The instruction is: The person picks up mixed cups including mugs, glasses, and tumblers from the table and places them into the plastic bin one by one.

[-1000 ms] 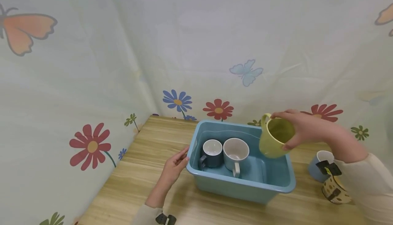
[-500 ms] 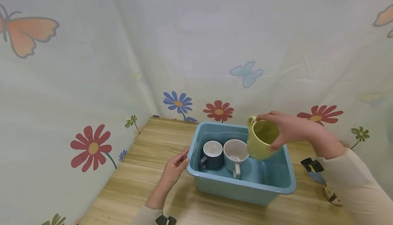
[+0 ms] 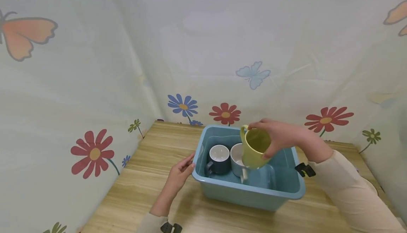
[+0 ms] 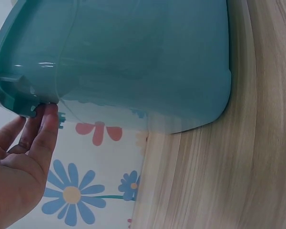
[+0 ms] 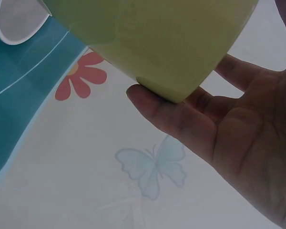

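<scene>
A yellow mug point(image 3: 250, 157) hangs tilted over the blue plastic tub point(image 3: 238, 191). My right hand point(image 3: 281, 136) grips it across the rim, thumb on the near side and fingers at the far side by the handle. In the right wrist view the fingers curve along the mug's edge. Inside the tub stand a dark blue mug with a white inside point(image 3: 220, 164) and a white mug point(image 3: 235, 162), partly hidden behind the yellow one. My left hand point(image 3: 178, 173) holds the tub's left rim; in the left wrist view its fingers point(image 4: 45, 133) reach under that rim.
The tub stands on a wood-grain table point(image 3: 136, 197). Behind it hangs a pale curtain point(image 3: 203, 49) printed with flowers and butterflies. My right sleeve point(image 3: 353, 187) covers part of the table's right side.
My right hand has carried the yellow mug leftward over the tub, closer to the white mug. My right forearm now hides the cups seen earlier at the right. My left hand stays at the rim.
</scene>
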Demonstrator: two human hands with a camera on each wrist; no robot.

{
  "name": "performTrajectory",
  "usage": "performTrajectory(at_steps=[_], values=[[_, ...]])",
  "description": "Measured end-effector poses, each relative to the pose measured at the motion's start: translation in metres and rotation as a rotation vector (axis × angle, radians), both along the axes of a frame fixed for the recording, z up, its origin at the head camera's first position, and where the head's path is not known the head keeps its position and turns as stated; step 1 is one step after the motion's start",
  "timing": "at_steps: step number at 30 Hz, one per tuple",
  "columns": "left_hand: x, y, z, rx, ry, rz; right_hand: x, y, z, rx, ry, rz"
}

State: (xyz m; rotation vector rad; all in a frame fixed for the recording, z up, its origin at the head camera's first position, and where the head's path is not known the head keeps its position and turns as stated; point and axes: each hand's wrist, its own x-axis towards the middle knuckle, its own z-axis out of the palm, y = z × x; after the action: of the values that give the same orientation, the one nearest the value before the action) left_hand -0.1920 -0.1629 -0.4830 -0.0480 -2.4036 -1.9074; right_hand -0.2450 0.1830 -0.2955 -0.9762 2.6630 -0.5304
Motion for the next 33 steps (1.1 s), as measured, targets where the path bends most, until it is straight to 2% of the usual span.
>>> performTrajectory(at_steps=[5,11,23,33], values=[[0.002,0.0,-0.002,-0.003,-0.004,0.006,-0.003,-0.011,-0.006,0.012,0.003,0.056],[0.003,0.001,-0.002,0.003,-0.007,-0.005,-0.006,-0.024,-0.016,0.028,-0.008,0.081],[0.0,0.0,-0.001,0.001,0.003,-0.007,-0.016,-0.05,-0.031,0.088,-0.078,0.139],[0.001,0.001,0.0,0.0,0.004,0.0,-0.019,-0.065,-0.047,0.084,-0.142,0.21]])
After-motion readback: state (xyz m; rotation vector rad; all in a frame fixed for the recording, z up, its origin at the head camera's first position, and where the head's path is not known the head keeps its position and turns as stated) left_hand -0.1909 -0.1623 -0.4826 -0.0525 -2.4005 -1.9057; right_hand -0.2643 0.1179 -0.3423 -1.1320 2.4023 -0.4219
